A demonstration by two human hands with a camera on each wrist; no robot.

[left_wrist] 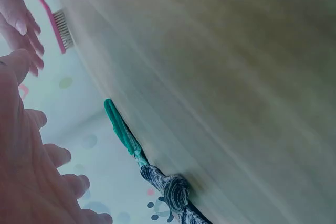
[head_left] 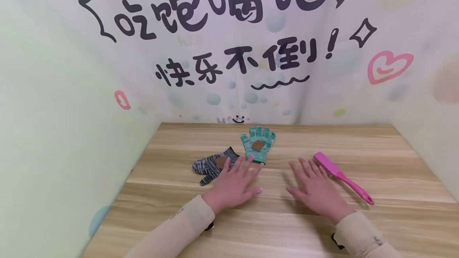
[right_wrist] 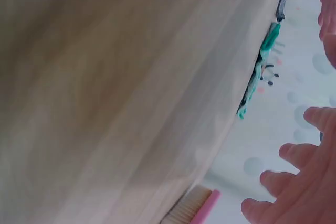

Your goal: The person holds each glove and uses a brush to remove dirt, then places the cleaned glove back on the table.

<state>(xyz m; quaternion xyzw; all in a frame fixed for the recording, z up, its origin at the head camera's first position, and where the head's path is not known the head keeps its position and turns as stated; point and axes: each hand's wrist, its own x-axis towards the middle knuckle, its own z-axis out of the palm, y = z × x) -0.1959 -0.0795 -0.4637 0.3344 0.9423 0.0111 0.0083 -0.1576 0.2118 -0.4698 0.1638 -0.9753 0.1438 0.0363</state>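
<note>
My left hand [head_left: 231, 188] is spread over the table, fingers apart, with nothing in it. In the head view it overlaps the edge of a grey-black knitted glove [head_left: 209, 164] that bears a brown patch. Just beyond lies a green knitted glove [head_left: 259, 146], fingers pointing away, also with a brown patch. My right hand [head_left: 317, 188] is likewise spread and holds nothing. Beside it rests a pink brush [head_left: 353, 186], bristles down, its handle slanting toward the near right. Both wrist views show the hands [left_wrist: 31, 166] [right_wrist: 304, 171] raised above the tabletop.
The wood-grain table [head_left: 272, 230] meets a pale printed curtain [head_left: 229, 102] with dark lettering along its back edge. Pale walls [head_left: 71, 130] close in the left and right sides.
</note>
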